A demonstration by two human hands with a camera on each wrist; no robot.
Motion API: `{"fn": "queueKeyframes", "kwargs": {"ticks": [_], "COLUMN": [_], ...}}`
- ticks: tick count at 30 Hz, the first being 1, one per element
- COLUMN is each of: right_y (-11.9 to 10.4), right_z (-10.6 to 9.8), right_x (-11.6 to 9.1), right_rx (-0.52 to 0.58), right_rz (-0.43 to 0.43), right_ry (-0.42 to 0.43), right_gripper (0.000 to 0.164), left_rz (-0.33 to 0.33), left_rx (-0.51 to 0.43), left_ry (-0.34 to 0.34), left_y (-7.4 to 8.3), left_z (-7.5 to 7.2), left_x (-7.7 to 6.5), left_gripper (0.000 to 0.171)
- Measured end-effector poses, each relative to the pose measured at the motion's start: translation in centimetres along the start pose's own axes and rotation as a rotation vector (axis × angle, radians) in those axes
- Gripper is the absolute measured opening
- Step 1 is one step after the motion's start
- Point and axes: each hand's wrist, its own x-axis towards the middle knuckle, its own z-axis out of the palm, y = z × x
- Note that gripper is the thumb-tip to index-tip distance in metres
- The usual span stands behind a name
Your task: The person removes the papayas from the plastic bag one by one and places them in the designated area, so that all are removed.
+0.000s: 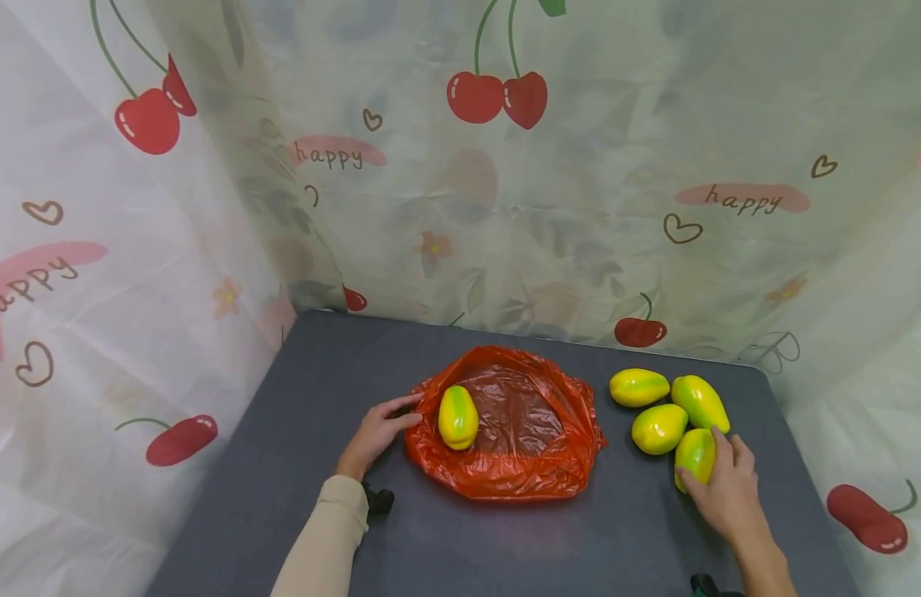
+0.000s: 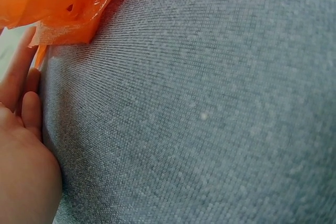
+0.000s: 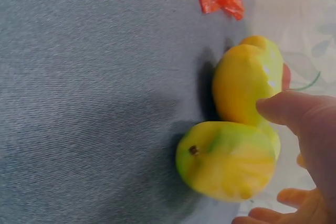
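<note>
A red plastic bag [image 1: 505,477] lies spread on the table, its mouth facing up. One yellow-green, mango-like fruit [image 1: 458,418] rests on its left part. My left hand [image 1: 380,433] touches the bag's left edge with extended fingers; the left wrist view shows those fingers [image 2: 21,69] beside the orange-red plastic [image 2: 63,3]. To the right, my right hand [image 1: 729,489] reaches around the nearest mango-like fruit [image 1: 695,458], thumb on its left side and fingers on its right. In the right wrist view the thumb [image 3: 286,109] and fingers are spread apart around the fruit [image 3: 226,161].
Beyond the right hand sit more of these fruits, one at the back left [image 1: 639,387], one at the back right [image 1: 700,402] and one between [image 1: 659,429]. A dark grey table [image 1: 341,356] carries everything. Cherry-printed curtains [image 1: 579,249] enclose its back and sides.
</note>
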Motion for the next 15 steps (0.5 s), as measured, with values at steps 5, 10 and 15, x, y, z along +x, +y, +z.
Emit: {"fn": "queueKeyframes", "kwargs": {"ticks": [5,10,15], "right_y": [-0.8,-1.6,-2.2], "right_z": [-0.4,-0.7,-0.6], "right_x": [0.1,0.2,0.3], "right_rx": [-0.013,-0.023,-0.041], "right_rz": [0.012,0.001,-0.089], "right_ry": [-0.006,-0.028,-0.012], "right_gripper": [0.096,0.103,0.101], "left_rz": [0.001,-0.001,0.004], "left_rx": [0.005,0.009,0.010], "left_ry": [-0.004,-0.004,-0.006], "left_y": [0.0,0.0,-0.1], "left_z": [0.0,0.0,0.0], "left_x": [-0.1,-0.1,0.0], "left_gripper": [0.048,0.048,0.047]}}
